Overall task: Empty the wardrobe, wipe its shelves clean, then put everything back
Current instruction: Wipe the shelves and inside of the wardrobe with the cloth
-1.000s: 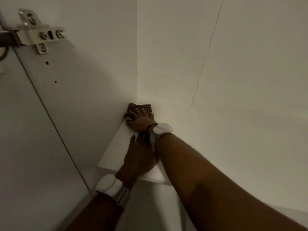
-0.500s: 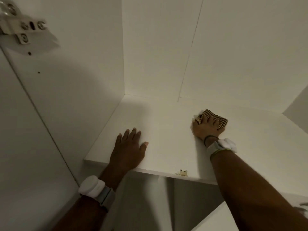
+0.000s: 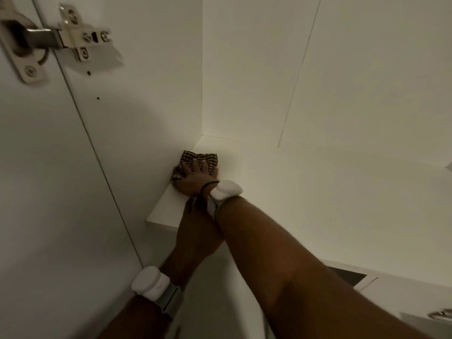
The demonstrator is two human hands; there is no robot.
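Observation:
A brown checked cloth (image 3: 204,158) lies on the white wardrobe shelf (image 3: 318,192) against the left side wall, a little short of the back corner. My right hand (image 3: 195,178) presses flat on the cloth with fingers spread over it. My left hand (image 3: 195,231) rests flat on the shelf's front left part, palm down, mostly hidden under my right forearm, which crosses over it. Both wrists wear white bands.
The wardrobe's left side panel (image 3: 146,118) and back panel (image 3: 342,81) close in the shelf. A metal door hinge (image 3: 73,42) sits at the upper left on the open door (image 3: 36,192). A handle (image 3: 441,314) shows at the lower right edge.
My right hand has swept the cloth from the shelf's middle back to the left wall, crossing over my left hand. The left hand stays planted at the shelf's front.

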